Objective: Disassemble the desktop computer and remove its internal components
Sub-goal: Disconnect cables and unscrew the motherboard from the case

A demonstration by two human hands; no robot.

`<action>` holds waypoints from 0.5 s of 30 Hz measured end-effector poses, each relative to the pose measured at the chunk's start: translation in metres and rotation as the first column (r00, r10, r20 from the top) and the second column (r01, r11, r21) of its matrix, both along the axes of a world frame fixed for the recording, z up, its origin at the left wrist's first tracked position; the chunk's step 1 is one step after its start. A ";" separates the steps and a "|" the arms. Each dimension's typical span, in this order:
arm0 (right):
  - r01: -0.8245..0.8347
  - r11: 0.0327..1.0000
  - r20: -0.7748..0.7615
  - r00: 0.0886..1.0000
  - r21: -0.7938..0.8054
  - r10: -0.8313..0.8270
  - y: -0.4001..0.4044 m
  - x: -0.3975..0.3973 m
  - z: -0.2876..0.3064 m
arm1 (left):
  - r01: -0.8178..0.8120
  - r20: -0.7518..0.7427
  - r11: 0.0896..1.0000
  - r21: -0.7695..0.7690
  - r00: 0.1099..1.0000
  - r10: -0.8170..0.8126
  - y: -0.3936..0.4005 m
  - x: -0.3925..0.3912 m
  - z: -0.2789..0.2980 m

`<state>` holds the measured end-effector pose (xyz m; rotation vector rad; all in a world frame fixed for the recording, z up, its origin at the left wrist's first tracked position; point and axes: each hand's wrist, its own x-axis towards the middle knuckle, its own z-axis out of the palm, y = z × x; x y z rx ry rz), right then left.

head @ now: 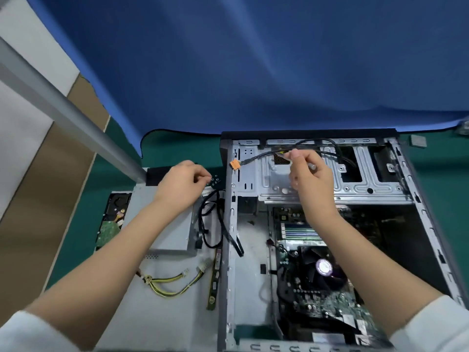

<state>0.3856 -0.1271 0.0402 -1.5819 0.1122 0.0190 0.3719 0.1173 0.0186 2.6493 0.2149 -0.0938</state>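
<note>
Computer case [416, 199], side panel off, is lying open on the green worktop [81, 224], its CPU fan [322, 270] wearing a purple label too blurred to read. Above the case's drive cage [355, 181], the right hand [311, 174] is pinching a black cable [264, 154] ending in an orange connector [235, 164]. Left of the case, the left hand [181, 182] is hovering with its fingers [203, 177] curled, apparently holding nothing, over the removed power supply [165, 224]; a hard drive [111, 219] is lying beyond it.
</note>
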 end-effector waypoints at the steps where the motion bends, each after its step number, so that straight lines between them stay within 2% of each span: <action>1: -0.031 0.999 0.000 1.000 0.011 0.031 -0.011 -0.007 0.003 | -0.009 0.053 1.000 -0.022 0.999 0.010 -0.009 -0.011 0.005; 5: -0.174 0.984 -0.005 0.985 0.048 0.174 -0.065 -0.035 0.006 | 0.011 0.214 0.990 -0.144 0.977 0.020 -0.056 -0.056 0.028; 8: -0.211 0.977 -0.052 0.976 -0.009 0.210 -0.105 -0.052 -0.001 | 0.144 0.198 0.971 -0.191 0.974 -0.105 -0.096 -0.081 0.030; 11: -0.190 0.980 -0.086 0.979 -0.055 0.184 -0.134 -0.065 -0.014 | 0.265 0.096 0.948 -0.174 0.963 -0.251 -0.137 -0.091 0.014; 15: -0.125 0.986 -0.128 0.986 -0.111 0.110 -0.148 -0.071 -0.031 | 0.369 -0.189 0.921 -0.122 0.903 -0.387 -0.178 -0.089 -0.017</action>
